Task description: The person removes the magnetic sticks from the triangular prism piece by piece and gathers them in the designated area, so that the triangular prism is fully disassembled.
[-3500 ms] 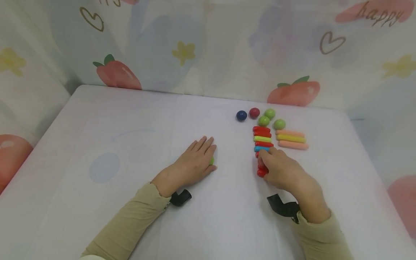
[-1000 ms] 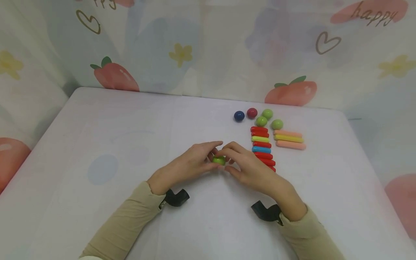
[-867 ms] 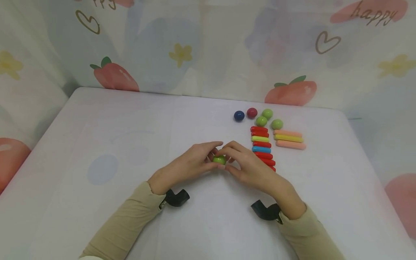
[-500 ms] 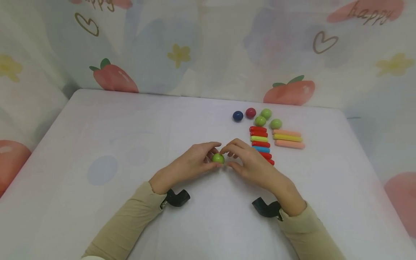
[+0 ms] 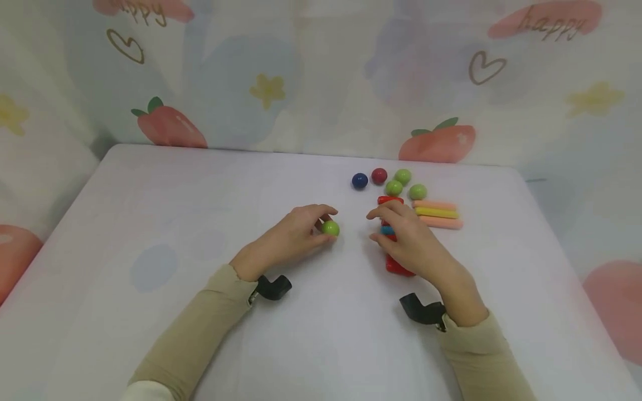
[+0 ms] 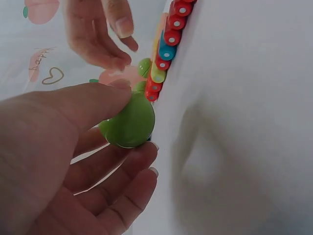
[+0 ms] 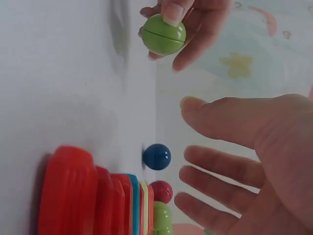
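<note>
My left hand point(image 5: 288, 236) pinches a glossy green ball point(image 5: 330, 229) between thumb and fingers near the middle of the table. A seam line runs round the ball point(image 7: 164, 35) in the right wrist view, and it is held up off the tabletop. My right hand point(image 5: 418, 242) hovers over a row of short coloured sticks, mostly red point(image 5: 399, 268), with a blue one point(image 5: 387, 229) among them. Its thumb and fingers are spread, with nothing between them. It hides much of the row in the head view; the left wrist view shows white dots on the sticks' ends point(image 6: 172, 36).
Beyond the row lie a dark blue ball point(image 5: 359, 181), a red ball point(image 5: 379, 176) and several green balls point(image 5: 418, 192). Two peach sticks and a yellow stick point(image 5: 437, 213) lie right of the row. A patterned curtain point(image 5: 331, 83) rises behind the white table point(image 5: 210, 184).
The right hand, earlier at the green ball beside the left hand, has drawn away right over the stick row. The left hand keeps the ball, now lifted slightly. The view has shifted a little.
</note>
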`<state>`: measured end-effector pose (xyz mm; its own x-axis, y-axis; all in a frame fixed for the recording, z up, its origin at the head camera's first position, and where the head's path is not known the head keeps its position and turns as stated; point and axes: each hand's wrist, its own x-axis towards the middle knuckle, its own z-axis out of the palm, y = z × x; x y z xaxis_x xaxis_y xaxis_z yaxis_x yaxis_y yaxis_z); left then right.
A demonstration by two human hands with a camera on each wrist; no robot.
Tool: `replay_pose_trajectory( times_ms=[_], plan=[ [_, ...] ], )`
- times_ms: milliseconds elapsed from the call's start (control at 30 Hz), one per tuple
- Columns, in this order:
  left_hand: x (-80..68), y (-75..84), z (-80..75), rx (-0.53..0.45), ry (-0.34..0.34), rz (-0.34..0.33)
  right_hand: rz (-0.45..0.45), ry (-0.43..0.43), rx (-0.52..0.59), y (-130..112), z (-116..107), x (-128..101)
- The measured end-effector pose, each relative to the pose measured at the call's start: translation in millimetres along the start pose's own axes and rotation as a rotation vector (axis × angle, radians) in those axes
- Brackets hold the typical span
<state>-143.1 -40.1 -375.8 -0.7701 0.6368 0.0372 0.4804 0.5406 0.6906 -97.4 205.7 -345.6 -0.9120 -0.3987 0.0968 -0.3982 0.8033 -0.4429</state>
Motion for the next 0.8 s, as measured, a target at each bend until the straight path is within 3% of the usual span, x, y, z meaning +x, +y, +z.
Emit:
replay_pose_trajectory(
  times_ms=[400, 800],
  plan=[
    [37.9, 6.0, -20.3, 0.096, 0.009, -0.028, 0.126, -0.086, -0.073, 9.3, -3.8, -2.3],
    [63.3, -1.9, -32.4, 0.203, 0.013, -0.052, 0.084, -0.112, -0.194, 18.2, 6.6, -2.4]
  ],
)
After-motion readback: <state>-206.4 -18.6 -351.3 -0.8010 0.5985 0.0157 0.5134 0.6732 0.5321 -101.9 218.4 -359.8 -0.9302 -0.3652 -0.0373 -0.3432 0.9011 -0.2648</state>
